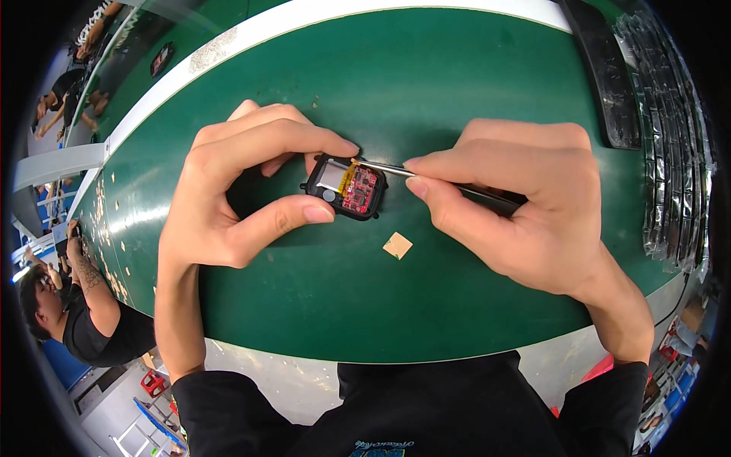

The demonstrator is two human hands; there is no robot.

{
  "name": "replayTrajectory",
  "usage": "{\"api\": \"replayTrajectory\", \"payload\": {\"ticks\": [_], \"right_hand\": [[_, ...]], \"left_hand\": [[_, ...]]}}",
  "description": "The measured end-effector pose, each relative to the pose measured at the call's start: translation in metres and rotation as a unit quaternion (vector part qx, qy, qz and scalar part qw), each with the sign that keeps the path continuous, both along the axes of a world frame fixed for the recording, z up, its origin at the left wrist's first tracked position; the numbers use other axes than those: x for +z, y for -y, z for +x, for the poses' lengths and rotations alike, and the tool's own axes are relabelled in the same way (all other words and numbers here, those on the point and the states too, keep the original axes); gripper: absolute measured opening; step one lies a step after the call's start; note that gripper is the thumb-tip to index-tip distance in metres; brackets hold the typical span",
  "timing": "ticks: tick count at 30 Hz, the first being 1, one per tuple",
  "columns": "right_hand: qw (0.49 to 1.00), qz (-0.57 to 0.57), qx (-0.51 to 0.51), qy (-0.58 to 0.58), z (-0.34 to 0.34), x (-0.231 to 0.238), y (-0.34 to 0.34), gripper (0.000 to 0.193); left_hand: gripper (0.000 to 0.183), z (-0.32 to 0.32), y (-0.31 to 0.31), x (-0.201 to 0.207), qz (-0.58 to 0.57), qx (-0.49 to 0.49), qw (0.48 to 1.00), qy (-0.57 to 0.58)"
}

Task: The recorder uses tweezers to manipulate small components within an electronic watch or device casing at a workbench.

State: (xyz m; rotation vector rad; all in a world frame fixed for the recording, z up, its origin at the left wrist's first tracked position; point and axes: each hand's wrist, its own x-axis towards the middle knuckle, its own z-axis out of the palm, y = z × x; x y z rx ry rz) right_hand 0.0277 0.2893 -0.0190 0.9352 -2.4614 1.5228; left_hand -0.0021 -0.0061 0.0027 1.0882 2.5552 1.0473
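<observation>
With our left hand [236,171] we steady a small black case [356,214] near the middle of the desk [304,320]; this grip is closed on it, index finger at the upper edge, thumb at the lower left. Whether the case touches the desk, we cannot tell. Its open side faces up, and inside we see a silver battery [330,176] on the left, a red board [361,192] on the right, yellow tape [348,181] between them and a round grey disc [329,195] below the battery.

Our right hand [525,194] pinches tweezers [387,167] between thumb and index finger, so that grip is closed too. Their tip reaches the top of the case, by the upper end of the tape.

Just below the case, a tan square [397,246] lies on the desk. Well apart, at the right, we have a black tray [605,76] beside a plastic-wrapped stack [664,145]. At the far left sits a co-worker [114,327] in black.
</observation>
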Motion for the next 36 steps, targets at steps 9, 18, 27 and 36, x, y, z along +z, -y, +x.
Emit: {"api": "replayTrajectory", "payload": {"ticks": [9, 18, 27, 36], "right_hand": [[1.0, -0.003, 0.006, 0.019, 0.0003, -0.0007, 0.0003, 0.015], [1.0, -0.002, 0.016, 0.023, -0.0012, -0.0013, -0.0007, 0.012], [1.0, -0.018, -0.002, 0.01, 0.0012, -0.0025, 0.0024, 0.013], [1.0, -0.013, 0.017, -0.015, 0.0013, -0.0001, 0.002, 0.014]], "left_hand": [[0.061, 0.0004, -0.0013, 0.0014, -0.007, -0.005, 1.0, 0.003], [0.057, -0.0011, -0.0015, 0.0028, -0.021, -0.015, 1.0, -0.004], [0.046, -0.0014, -0.0031, 0.0035, -0.002, -0.052, 0.998, -0.034], [0.051, 0.0014, -0.0032, 0.0043, -0.001, -0.041, 0.999, -0.026]]}}
